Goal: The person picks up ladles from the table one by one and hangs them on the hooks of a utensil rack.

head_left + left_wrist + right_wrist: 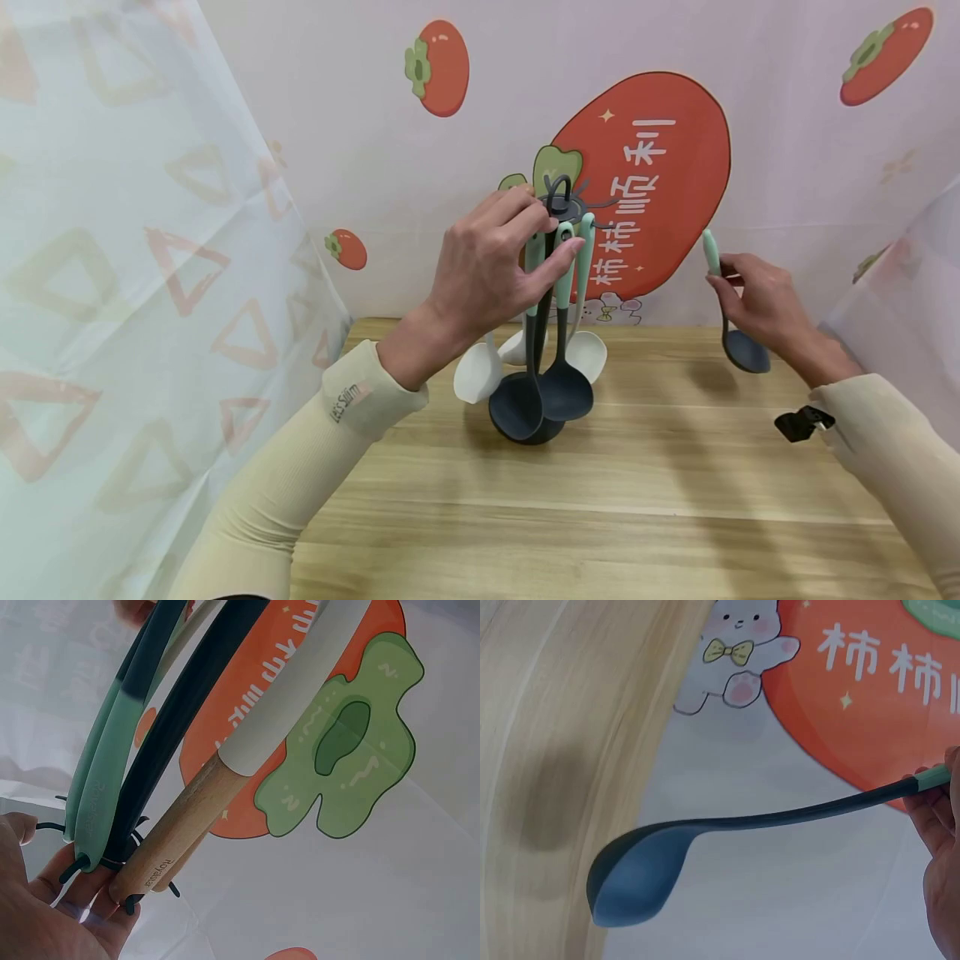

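Near the middle of the table stands a dark utensil rack [564,207] with a looped top and hooks around it. My left hand [487,258] grips its top, fingers at the hooks and thumb in front of a mint-green handle. Two dark ladles [566,390] with mint-green handles hang at the front. White utensils [477,372] hang around the rack; in the left wrist view one shows a wooden handle [176,832]. Off to the right, my right hand [765,300] pinches another ladle [641,877] by its mint-green handle, its dark bowl hanging down above the table.
The wood-grain table [600,517] meets a printed cloth backdrop [360,150] at its back edge. More cloth [150,250] hangs along the left side and at the right. A small black device [804,423] sits at my right cuff.
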Tool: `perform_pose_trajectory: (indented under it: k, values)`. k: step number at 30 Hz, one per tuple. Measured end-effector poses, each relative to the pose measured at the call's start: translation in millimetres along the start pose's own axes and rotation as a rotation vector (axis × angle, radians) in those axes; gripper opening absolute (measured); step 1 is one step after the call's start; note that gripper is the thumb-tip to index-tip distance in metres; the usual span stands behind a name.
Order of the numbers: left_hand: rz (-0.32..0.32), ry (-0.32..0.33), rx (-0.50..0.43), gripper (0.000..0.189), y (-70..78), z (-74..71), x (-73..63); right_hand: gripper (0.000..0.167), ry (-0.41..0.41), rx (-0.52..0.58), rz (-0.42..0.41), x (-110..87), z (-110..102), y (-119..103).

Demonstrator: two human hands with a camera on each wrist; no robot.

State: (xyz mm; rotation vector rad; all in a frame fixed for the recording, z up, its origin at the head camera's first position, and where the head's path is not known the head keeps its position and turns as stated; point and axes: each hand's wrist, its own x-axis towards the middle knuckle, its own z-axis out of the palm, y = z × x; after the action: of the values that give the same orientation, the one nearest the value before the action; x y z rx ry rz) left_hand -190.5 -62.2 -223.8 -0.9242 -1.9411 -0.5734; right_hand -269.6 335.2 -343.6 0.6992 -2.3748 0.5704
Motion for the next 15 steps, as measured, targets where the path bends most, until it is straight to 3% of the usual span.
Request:
perform_pose_trajectory:
  k: [8, 15]
  values:
    - [0.005, 0.01, -0.005, 0.03, 0.4, 1.9, 0.3, 0.039, 0.015, 0.1, -0.009, 8.9, 2.0, -27.5]
    - [0.002, 0.009, -0.003, 0.03, -0.5, 0.9, 0.1, 0.042, 0.033, 0.141, -0.095, 19.7, 1.6, -54.4]
